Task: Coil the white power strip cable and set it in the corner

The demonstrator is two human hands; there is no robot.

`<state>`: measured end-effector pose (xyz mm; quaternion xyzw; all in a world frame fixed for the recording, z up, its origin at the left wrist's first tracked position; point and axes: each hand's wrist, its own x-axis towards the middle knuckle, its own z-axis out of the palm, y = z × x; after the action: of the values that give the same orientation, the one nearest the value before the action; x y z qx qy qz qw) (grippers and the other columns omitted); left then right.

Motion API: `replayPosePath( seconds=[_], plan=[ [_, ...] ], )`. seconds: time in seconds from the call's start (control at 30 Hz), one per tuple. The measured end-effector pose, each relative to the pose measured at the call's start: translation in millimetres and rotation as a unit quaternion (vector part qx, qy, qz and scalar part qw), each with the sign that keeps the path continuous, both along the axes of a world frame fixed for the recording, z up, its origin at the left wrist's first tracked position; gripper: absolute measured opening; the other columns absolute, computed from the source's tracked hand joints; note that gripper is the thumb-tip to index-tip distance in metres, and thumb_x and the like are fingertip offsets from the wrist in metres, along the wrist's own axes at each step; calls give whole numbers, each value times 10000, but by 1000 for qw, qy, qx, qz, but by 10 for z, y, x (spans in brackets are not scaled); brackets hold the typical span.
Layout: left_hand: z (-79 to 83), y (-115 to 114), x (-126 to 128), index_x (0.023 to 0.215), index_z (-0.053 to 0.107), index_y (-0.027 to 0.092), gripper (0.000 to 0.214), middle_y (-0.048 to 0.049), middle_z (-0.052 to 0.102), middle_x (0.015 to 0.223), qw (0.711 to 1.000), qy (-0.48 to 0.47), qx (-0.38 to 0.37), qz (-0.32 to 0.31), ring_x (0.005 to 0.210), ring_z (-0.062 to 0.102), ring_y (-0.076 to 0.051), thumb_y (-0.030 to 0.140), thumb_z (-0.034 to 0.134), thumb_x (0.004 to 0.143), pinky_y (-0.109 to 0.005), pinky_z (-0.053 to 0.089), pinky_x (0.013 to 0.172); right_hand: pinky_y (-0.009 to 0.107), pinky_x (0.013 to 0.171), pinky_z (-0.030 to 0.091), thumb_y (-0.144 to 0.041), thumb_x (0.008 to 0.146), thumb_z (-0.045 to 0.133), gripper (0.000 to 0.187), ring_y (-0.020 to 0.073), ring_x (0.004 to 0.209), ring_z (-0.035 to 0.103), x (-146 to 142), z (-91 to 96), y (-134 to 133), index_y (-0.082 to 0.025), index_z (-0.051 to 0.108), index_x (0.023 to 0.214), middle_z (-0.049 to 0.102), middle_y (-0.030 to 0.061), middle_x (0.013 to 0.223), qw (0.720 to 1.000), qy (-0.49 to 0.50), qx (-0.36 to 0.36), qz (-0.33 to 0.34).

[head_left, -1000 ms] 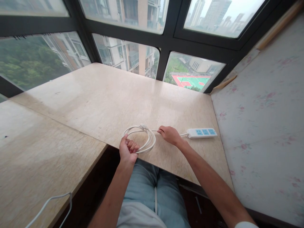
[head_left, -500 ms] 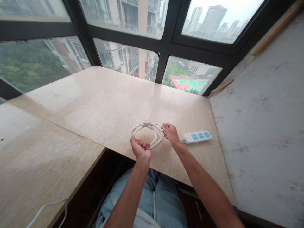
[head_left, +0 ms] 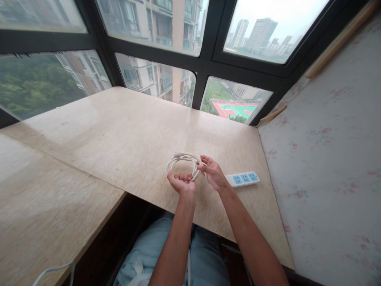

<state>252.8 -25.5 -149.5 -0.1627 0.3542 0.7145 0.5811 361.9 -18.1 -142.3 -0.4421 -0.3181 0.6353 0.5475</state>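
Observation:
A white power cord (head_left: pixel 195 158) is wound into a loose coil of several loops, held a little above the desk. My left hand (head_left: pixel 182 182) is closed round the near side of the coil, fingers curled over the loops. At the coil's right side, my right hand (head_left: pixel 210 171) has its thumb and fingers on the cord. The plug (head_left: pixel 177 155) lies across the far side of the loops. Just right of my right hand rests a white power strip (head_left: pixel 244 179) with blue sockets; its left end is partly hidden by my wrist.
The beige desk (head_left: pixel 133 131) runs to dark-framed windows (head_left: pixel 198 87) at the back. A wall with flowered paper (head_left: pixel 321 167) stands on the right. At the lower left, a second white cable (head_left: pixel 56 268) hangs over the desk edge, beside a dark gap.
My right hand has moved in against the coil, its fingers now more spread. The coil and my left hand have shifted slightly right, and the plug has turned left along the loops.

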Motion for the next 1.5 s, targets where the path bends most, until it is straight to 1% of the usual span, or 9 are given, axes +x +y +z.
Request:
replayPosePath(
  seconds=[0.33,0.53,0.7,0.83,1.0,1.17,1.3,1.37,1.5],
  plan=[
    [2,-64,60,624,84,205,463,89,125,436,999,23,25,-18,336,185,-59,447,367,899,-200,310,428,262,613,506,-346,635,803,284,147,636,633,5,-96,99,-160,626,756,674,33,688,991,-60,-76,97],
    [48,-189,195,546,279,200,449,62,362,468,998,-8,57,-25,459,459,-86,421,414,913,-322,519,736,265,499,500,-324,707,722,219,112,484,551,10,0,167,-181,588,807,593,-24,610,995,-11,-82,52],
    [10,-335,156,607,511,167,327,-27,595,597,991,0,31,-132,633,642,-147,327,486,891,-279,512,713,221,431,405,-333,678,756,284,52,413,354,53,142,204,-190,544,803,436,-93,544,997,10,-48,64],
    [-26,-379,-162,801,633,117,156,-104,702,764,963,-8,53,-264,749,695,-201,247,553,839,-306,537,728,183,405,278,-313,668,760,297,29,413,264,110,209,224,-178,530,799,375,-108,532,993,1,-67,93],
    [-53,-195,-675,924,652,105,195,-127,718,836,931,24,123,-343,792,705,-237,257,602,813,-386,550,818,174,408,207,-325,705,735,280,13,403,196,133,229,219,-160,550,835,328,-121,529,983,-16,-92,157],
    [-41,107,-989,897,656,108,270,-147,704,795,823,22,178,-539,735,706,-277,351,654,780,-413,563,720,167,395,160,-309,740,714,251,10,398,187,135,275,205,-181,500,764,317,-118,538,964,-32,-101,244],
    [6,232,-958,863,663,128,237,-104,677,725,742,84,215,-629,588,670,-225,327,719,748,-384,564,632,158,393,159,-323,764,707,244,11,393,193,129,329,220,-183,507,771,323,-118,527,942,-51,-118,311],
    [14,235,-885,802,653,124,178,-43,609,606,728,108,229,-637,477,593,-155,264,743,738,-337,553,585,156,389,162,-337,769,711,247,11,389,199,126,341,231,-178,522,772,323,-120,516,939,-57,-113,321],
    [-39,172,-797,757,623,129,189,23,504,536,752,90,246,-604,427,508,-94,273,744,760,-271,527,544,157,383,224,-352,746,747,283,6,379,265,150,316,245,-167,533,730,420,-96,533,944,-70,-84,312]
  ],
)
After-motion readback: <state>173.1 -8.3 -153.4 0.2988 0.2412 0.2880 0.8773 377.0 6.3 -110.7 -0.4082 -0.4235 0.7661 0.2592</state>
